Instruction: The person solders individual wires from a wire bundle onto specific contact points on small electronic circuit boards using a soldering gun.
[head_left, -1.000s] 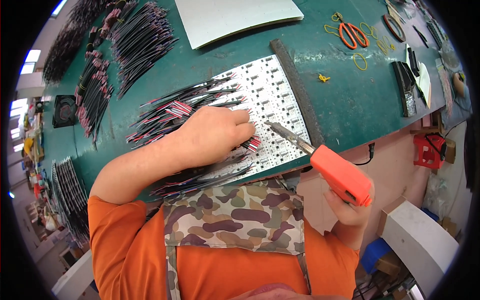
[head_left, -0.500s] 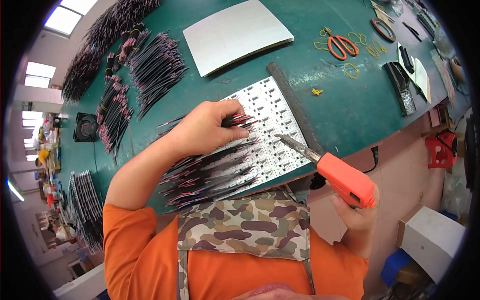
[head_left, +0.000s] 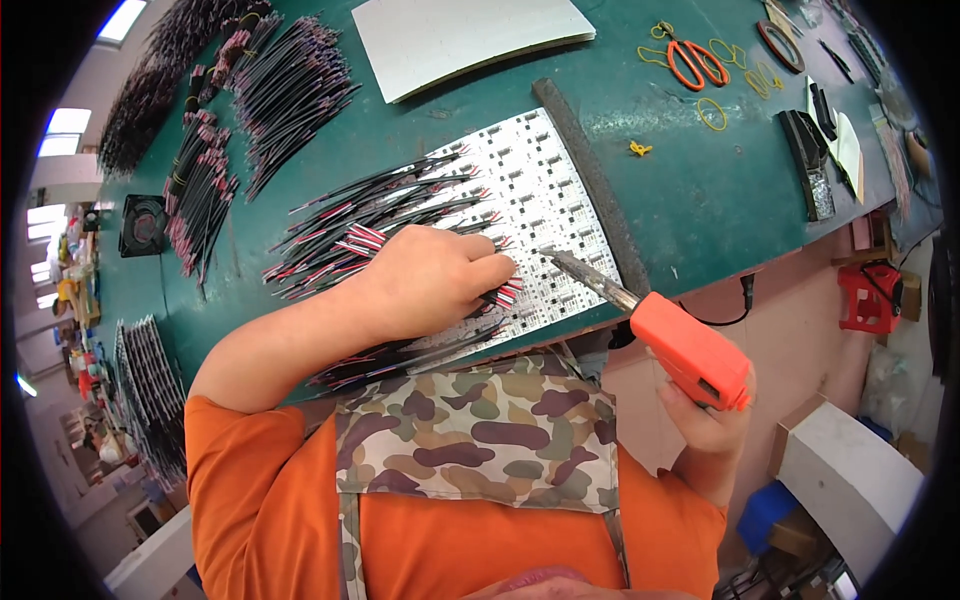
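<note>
A white panel of small circuit boards (head_left: 545,200), dotted with dark parts, lies on the green bench in front of me. Rows of thin black cables with red and white ends (head_left: 350,200) stretch across its left part. My left hand (head_left: 425,282) is closed on a few of these cables, their stripped ends (head_left: 508,294) poking out past the fingertips over the panel. In my right hand (head_left: 710,415) is an orange soldering gun (head_left: 690,350). Its metal tip (head_left: 560,260) points left over the panel, close to the left fingers; whether it touches a board I cannot tell.
A dark bar (head_left: 590,180) runs along the panel's right edge. Beyond it lie orange-handled scissors (head_left: 695,65), yellow rubber bands (head_left: 712,114) and a black holder (head_left: 805,165). A pale flat board (head_left: 470,45) sits at the back. Bundled cables (head_left: 290,95) and a small fan (head_left: 143,225) are at left.
My left hand has come nearer to me across the panel, uncovering the cable rows on its far side. The soldering gun stays over the panel. The whole view has shifted a little.
</note>
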